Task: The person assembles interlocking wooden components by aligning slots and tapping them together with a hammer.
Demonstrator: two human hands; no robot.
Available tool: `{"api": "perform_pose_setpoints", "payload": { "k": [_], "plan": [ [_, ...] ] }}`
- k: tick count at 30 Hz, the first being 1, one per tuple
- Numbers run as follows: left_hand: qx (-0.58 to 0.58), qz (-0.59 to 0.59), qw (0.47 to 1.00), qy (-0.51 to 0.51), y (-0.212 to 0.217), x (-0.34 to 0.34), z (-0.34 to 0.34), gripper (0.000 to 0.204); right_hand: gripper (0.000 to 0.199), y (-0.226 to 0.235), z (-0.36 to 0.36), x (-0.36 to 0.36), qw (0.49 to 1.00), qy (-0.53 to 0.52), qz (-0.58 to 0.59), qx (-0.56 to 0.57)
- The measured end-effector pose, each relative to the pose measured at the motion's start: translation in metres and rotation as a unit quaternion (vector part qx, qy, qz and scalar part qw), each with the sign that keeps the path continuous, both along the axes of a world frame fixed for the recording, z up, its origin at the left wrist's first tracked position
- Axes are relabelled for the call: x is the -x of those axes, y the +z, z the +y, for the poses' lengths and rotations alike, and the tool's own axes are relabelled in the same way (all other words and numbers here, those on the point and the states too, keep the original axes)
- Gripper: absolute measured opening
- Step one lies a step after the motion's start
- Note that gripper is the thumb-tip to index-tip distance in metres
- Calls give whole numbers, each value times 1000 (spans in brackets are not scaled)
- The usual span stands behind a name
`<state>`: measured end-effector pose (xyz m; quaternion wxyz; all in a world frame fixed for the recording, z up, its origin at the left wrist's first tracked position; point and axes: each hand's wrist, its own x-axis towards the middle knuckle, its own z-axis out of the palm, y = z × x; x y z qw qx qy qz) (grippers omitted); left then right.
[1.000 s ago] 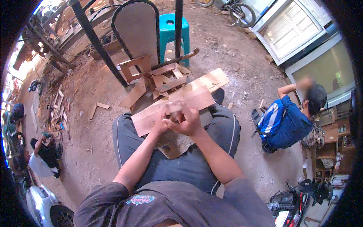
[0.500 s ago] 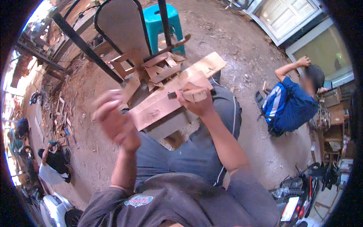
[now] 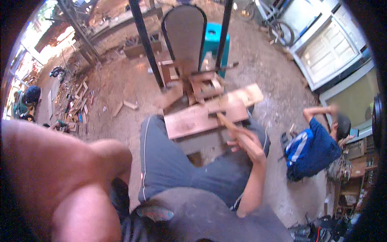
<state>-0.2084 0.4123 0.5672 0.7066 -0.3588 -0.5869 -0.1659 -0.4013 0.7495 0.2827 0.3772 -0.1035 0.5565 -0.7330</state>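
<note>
My right hand [image 3: 250, 145] grips the pale wooden handle of a hammer [image 3: 227, 122]. Its small dark head rests on or just over a flat reddish-brown board [image 3: 189, 123]. The board lies across a low support in front of my knees, with a lighter plank [image 3: 246, 96] behind its right end. Close to the camera at lower left, my left hand [image 3: 86, 161] looms large and blurred, lifted well away from the board. How its fingers are set does not show clearly.
Beyond the board are small wooden pieces [image 3: 207, 86], an upturned chair [image 3: 184, 36] with dark legs and a teal stool [image 3: 213, 42]. Someone in blue [image 3: 314, 149] sits at right near white-framed doors [image 3: 330, 50]. Wood scraps [image 3: 76, 99] litter the ground at left.
My left hand has risen from beside the board toward the camera. My right hand has drawn back, and its tool now points up and left. The view has swung left, shifting the scene rightward.
</note>
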Motion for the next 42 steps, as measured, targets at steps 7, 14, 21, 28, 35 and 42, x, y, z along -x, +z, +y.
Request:
{"api": "perform_pose_setpoints", "payload": {
  "k": [7,14,21,28,35,42],
  "plan": [
    [-30,30,999,26,-9,-36,-23,25,46,9,25,-20,998,2,-30,-48],
    [-53,-18,998,37,-19,-17,-26,21,46,-1,22,-8,981,19,-8,-192],
    [-197,-204,955,80,-84,46,-35,17,96,1,9,-14,978,51,-41,-196],
    [-138,-667,723,120,-370,102,0,57,99,-19,-3,-9,955,57,-9,-290],
    [5,-719,656,230,-400,103,10,104,81,-16,-11,-2,961,99,-21,-256],
    [-83,-678,700,209,-420,116,10,96,77,-4,-8,7,965,73,-71,-241]
  ]
}}
